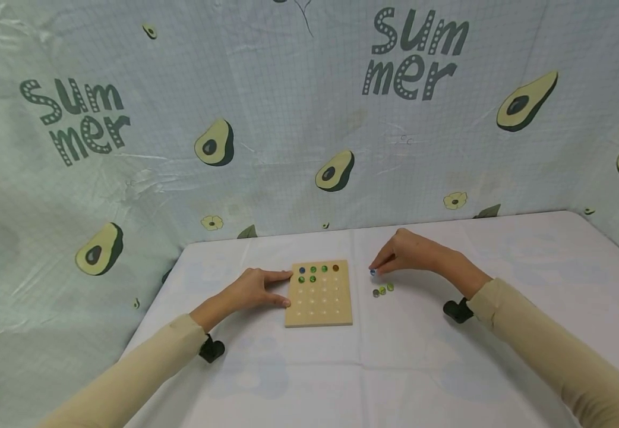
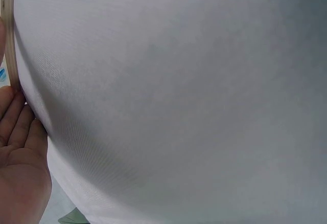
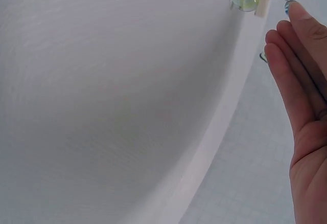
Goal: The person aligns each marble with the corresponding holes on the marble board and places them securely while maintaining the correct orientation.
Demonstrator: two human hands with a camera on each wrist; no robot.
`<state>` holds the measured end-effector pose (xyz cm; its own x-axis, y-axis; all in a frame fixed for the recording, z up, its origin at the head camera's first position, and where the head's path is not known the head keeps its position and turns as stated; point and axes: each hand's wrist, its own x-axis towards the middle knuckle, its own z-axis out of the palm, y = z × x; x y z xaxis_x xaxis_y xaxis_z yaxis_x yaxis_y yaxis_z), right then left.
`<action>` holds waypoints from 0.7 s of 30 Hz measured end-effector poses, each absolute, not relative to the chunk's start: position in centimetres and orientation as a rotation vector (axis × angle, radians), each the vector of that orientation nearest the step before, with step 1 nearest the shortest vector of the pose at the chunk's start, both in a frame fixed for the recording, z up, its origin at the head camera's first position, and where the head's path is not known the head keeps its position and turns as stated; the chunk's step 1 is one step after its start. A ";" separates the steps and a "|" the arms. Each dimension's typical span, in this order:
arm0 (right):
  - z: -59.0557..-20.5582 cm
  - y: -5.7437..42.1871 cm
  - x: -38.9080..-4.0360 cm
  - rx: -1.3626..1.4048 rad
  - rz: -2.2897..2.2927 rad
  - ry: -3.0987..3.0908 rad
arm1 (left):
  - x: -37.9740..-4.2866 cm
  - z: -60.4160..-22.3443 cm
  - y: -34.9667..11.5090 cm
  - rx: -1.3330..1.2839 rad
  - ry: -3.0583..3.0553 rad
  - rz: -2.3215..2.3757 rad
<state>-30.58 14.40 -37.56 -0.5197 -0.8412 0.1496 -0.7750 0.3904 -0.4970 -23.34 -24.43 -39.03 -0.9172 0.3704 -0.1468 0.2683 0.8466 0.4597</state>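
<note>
My left hand (image 1: pixel 250 288) touches the left edge of a square wooden board (image 1: pixel 319 318), thumb and index finger stretched out against it. The board has rows of small hollows. Blue, green and amber glass marbles fill its top row, and two green marbles (image 1: pixel 306 279) sit in the second row at the left. Right of the board, my right hand (image 1: pixel 411 252) pinches a blue marble (image 1: pixel 373 272) between thumb and fingertip. In the right wrist view the thumb partly hides this marble (image 3: pixel 288 6). Below that hand lie three loose marbles (image 1: pixel 382 290), two yellow-green and one greyish.
A white cloth (image 1: pixel 309 386) covers the table. Behind it hangs a pale sheet (image 1: pixel 277 89) printed with avocados and lettering. A black wrist camera (image 1: pixel 212 348) is strapped to the left wrist, another (image 1: pixel 457 310) to the right.
</note>
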 end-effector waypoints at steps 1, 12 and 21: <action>-37.5 14.4 -30.5 -1.452 -0.811 2.507 | -23.3 -39.0 -24.4 0.486 2.793 0.644; -37.6 14.0 -30.5 -1.429 -0.966 2.441 | -23.4 -39.2 -24.4 0.463 2.793 0.650; -38.0 13.4 -30.7 -1.421 -1.057 2.424 | -23.4 -39.1 -24.4 0.474 2.790 0.655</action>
